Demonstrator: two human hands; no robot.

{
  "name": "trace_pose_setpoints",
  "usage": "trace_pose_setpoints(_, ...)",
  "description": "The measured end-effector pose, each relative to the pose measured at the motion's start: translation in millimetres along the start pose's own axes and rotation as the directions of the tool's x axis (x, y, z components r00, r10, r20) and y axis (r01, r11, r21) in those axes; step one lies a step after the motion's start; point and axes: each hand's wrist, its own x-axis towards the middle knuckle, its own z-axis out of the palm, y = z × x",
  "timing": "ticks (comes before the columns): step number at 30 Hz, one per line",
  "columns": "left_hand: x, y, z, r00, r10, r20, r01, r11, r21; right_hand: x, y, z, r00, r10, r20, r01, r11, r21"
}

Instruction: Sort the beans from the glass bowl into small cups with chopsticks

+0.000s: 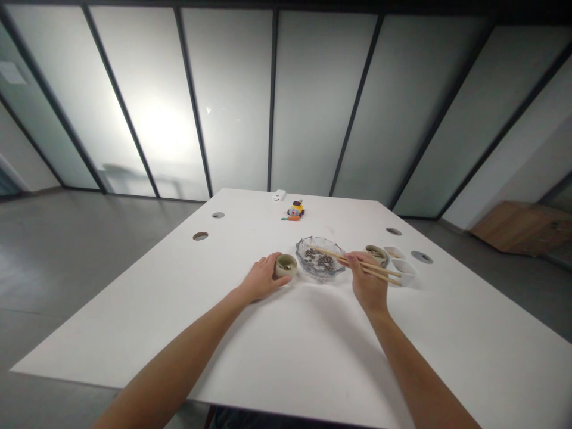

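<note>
My left hand (263,278) is curled around a small greenish ceramic cup (286,264) that stands on the white table (187,310). Just right of the cup sits a clear glass dish (320,260) with several small dark pieces in it. My right hand (367,282) grips a pair of wooden chopsticks (353,262), whose tips reach over the dish above the dark pieces. Whether the tips hold a piece is too small to tell.
Right of the dish stand another greenish cup (376,254) and two small white bowls (404,269). Farther back lie a small colourful toy (295,210) and a white box (279,195). Round holes (200,236) mark the tabletop on both sides. Frosted glass walls stand behind.
</note>
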Motion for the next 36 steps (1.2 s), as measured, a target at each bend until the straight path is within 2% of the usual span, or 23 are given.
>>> trace_pose_setpoints(2,0.1,0.2,0.1,1.000,0.005,-0.004,-0.005,1.000,-0.006,2.0,6.7,-3.6,0.997,-0.076,-0.002,0.076,0.992,-0.098)
trace_pose_setpoints(5,-0.1,0.5,0.2,1.000,0.012,-0.009,-0.012,1.000,-0.013,2.6,20.1,-5.8,0.987,-0.136,0.082,0.146,0.981,-0.132)
trace_pose_setpoints(8,-0.3,0.9,0.0,1.000,0.009,-0.013,-0.009,1.000,-0.018,1.7,31.4,-3.8,0.980,-0.137,0.147,0.155,0.981,-0.118)
trace_pose_setpoints(12,-0.1,1.1,-0.1,1.000,0.017,-0.012,-0.018,1.000,-0.021,1.7,39.3,-1.1,0.978,-0.126,0.167,0.148,0.981,-0.126)
trace_pose_setpoints(29,0.8,1.3,-0.2,1.000,0.013,0.012,-0.013,1.000,0.003,2.9,40.7,-2.5,0.977,-0.152,0.148,0.174,0.974,-0.146)
trace_pose_setpoints(36,0.7,1.7,-0.2,1.000,0.026,0.004,-0.026,1.000,-0.003,-0.6,43.5,2.0,0.972,-0.164,0.169,0.176,0.982,-0.062)
